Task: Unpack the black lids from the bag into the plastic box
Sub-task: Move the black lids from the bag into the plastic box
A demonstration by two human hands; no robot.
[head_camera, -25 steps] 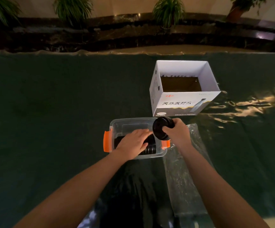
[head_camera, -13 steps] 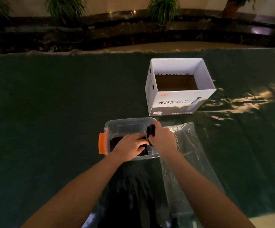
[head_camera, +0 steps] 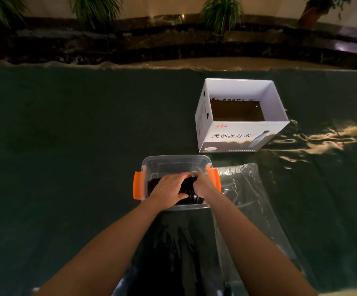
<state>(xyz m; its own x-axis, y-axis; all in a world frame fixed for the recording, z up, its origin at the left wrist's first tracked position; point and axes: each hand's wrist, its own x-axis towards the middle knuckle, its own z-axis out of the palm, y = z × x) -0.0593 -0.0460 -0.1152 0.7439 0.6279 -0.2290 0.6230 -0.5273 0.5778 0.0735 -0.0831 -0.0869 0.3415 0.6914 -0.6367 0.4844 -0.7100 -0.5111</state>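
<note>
Head view, ribbed black lids [head_camera: 189, 190] stacked in plastic box [head_camera: 174, 162]

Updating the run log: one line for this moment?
both hands in plastic box | pressing black lids | bag beside

Black lids [head_camera: 189, 192] mostly under both hands, count perhaps unreadable

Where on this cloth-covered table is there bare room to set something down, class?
Bare: the dark cloth left of the plastic box, and behind it beside the white carton. Crowded: inside the box, where left hand and right hand press black lids; clear bag covers the right.
</note>
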